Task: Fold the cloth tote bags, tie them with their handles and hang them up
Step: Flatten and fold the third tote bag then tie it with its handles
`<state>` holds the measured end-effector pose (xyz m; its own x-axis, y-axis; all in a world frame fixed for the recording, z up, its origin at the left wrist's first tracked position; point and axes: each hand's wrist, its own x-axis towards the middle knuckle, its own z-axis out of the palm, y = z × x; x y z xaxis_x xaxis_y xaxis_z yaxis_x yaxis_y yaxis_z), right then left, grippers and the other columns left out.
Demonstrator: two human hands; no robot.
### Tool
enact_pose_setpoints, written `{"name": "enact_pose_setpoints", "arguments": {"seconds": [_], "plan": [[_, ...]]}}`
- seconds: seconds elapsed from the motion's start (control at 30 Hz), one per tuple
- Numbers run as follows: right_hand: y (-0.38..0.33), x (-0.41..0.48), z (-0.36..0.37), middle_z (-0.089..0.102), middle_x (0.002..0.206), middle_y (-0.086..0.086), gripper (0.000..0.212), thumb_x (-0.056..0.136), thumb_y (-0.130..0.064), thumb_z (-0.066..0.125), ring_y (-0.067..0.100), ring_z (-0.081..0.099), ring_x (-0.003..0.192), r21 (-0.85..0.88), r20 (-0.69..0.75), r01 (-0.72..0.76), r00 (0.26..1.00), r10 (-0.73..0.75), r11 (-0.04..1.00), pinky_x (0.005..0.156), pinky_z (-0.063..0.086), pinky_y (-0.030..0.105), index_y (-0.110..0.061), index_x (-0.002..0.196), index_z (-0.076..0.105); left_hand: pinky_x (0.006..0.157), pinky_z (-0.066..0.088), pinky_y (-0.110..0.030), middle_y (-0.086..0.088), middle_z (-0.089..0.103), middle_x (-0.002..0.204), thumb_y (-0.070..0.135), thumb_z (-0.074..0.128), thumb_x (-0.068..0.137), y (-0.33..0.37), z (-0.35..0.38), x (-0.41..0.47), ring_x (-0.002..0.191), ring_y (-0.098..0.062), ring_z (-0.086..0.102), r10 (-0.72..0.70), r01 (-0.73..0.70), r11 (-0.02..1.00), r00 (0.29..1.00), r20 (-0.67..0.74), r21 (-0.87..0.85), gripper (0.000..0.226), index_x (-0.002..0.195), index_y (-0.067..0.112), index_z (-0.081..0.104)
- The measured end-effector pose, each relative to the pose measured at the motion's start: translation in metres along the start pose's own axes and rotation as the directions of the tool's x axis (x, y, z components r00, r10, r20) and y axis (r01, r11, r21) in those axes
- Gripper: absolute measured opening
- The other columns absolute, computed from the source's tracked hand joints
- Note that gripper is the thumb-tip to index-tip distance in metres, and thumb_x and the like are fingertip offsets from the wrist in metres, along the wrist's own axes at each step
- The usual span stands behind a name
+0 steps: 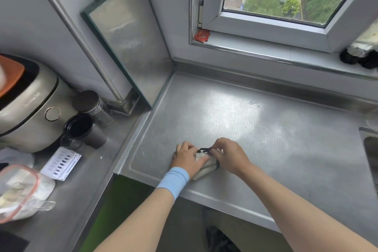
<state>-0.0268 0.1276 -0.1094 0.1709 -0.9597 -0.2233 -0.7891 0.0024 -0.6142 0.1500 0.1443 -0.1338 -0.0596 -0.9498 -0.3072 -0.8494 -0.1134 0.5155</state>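
Tote bag (205, 166), folded into a small cream bundle, lies on the steel counter (266, 129) close to its front edge, with a wide bare stretch of metal behind it reaching to the back wall and the window sill (266, 51). To the left the counter's raised rim runs just beside a lower surface crowded with a rice cooker (26, 106) and a dark cup (81, 129); to the far right a sink (370, 149) cuts in. The left hand (187, 158), with a blue wristband (174, 180) below it, holds the bundle down, thumb laid across the cloth and fingers curled at its left end. The right hand (229, 154) arches over the far side, its fingertips pinching the black handle (204, 150) above the bundle.
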Motion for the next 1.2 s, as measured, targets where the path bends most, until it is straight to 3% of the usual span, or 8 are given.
{"name": "enact_pose_setpoints", "arguments": {"seconds": [0.23,0.37,0.5,0.73,0.83,0.93,1.07,1.2], "plan": [[-0.029,0.009,-0.028,0.065,0.081,-0.02,0.011,0.089,-0.037,0.06,0.005,0.059,0.078,-0.025,0.032,-0.059,0.998,0.059,0.998,0.067,0.044,0.026,-0.031,0.087,0.069,0.068,0.04,-0.029,0.002,0.056,0.079,0.052,0.054,0.09,0.011,-0.026,-0.005,0.078,-0.021,0.052,-0.056,0.096,0.948,0.989,0.139,-0.302,0.027,0.086,0.025,0.052],[-0.057,0.015,-0.052,0.064,0.082,-0.023,0.012,0.091,-0.037,0.057,0.001,0.056,0.074,-0.084,0.08,0.01,0.997,-0.004,0.996,0.067,0.042,0.025,-0.032,0.092,0.068,0.082,0.041,-0.031,0.001,0.059,0.094,0.04,0.04,0.101,0.027,-0.048,-0.002,0.09,-0.021,0.054,-0.049,0.105,0.893,0.989,0.136,-0.439,0.025,0.097,0.022,0.057],[-0.087,0.021,-0.074,0.07,0.096,-0.007,0.013,0.092,-0.027,0.056,0.015,0.061,0.086,-0.165,0.159,0.103,0.984,-0.076,0.981,0.073,0.051,0.031,-0.025,0.095,0.069,0.07,0.045,-0.027,0.005,0.062,0.102,0.046,0.055,0.091,0.041,-0.076,0.001,0.089,-0.019,0.06,0.039,0.041,0.909,0.982,0.183,-0.416,0.025,0.111,0.032,0.054],[-0.12,0.022,-0.113,0.072,0.082,0.01,0.012,0.089,-0.014,0.056,0.026,0.071,0.057,0.151,0.143,-0.074,0.988,0.052,0.986,0.043,0.054,0.034,-0.012,0.083,0.066,0.086,0.05,-0.036,0.007,0.065,0.102,0.045,0.058,0.076,0.066,-0.131,-0.01,0.098,-0.02,0.061,0.077,-0.031,0.871,0.994,0.074,-0.49,0.033,0.104,0.028,0.059],[-0.145,0.017,-0.128,0.073,0.079,0.01,0.014,0.09,-0.012,0.059,0.029,0.072,0.058,0.209,0.112,-0.063,0.993,0.041,0.976,0.045,0.056,0.037,-0.009,0.08,0.068,0.07,0.049,-0.028,0.016,0.064,0.099,0.064,0.073,0.057,0.082,-0.153,-0.022,0.089,-0.012,0.063,0.094,-0.073,0.939,0.994,0.047,-0.335,0.056,0.103,0.037,0.054],[-0.169,0.01,-0.138,0.075,0.075,0.008,0.015,0.086,-0.011,0.06,0.028,0.073,0.06,0.234,0.079,-0.045,0.997,0.027,0.971,0.052,0.059,0.039,-0.01,0.075,0.07,0.066,0.052,-0.027,0.017,0.063,0.094,0.058,0.076,0.051,0.089,-0.17,-0.033,0.083,-0.008,0.062,0.123,-0.126,0.97,0.992,-0.027,-0.208,0.058,0.101,0.039,0.054],[-0.196,0.0,-0.158,0.073,0.067,0.003,0.013,0.083,-0.011,0.063,0.013,0.067,0.055,0.219,-0.025,0.011,1.0,-0.005,0.976,0.048,0.048,0.024,-0.012,0.077,0.075,0.062,0.055,-0.027,0.008,0.061,0.107,0.03,0.074,0.068,0.088,-0.198,-0.045,0.088,-0.019,0.061,0.203,-0.202,0.959,0.979,-0.013,-0.197,0.049,0.114,0.032,0.056],[-0.222,-0.012,-0.17,0.069,0.063,0.003,0.012,0.087,-0.011,0.064,0.014,0.061,0.051,0.356,-0.088,0.04,0.996,-0.009,0.934,0.051,0.051,0.027,-0.012,0.081,0.074,0.053,0.052,-0.024,0.006,0.065,0.105,0.036,0.074,0.073,0.086,-0.226,-0.059,0.087,-0.022,0.066,0.222,-0.219,0.865,0.974,-0.047,-0.452,0.049,0.119,0.037,0.056]]}}
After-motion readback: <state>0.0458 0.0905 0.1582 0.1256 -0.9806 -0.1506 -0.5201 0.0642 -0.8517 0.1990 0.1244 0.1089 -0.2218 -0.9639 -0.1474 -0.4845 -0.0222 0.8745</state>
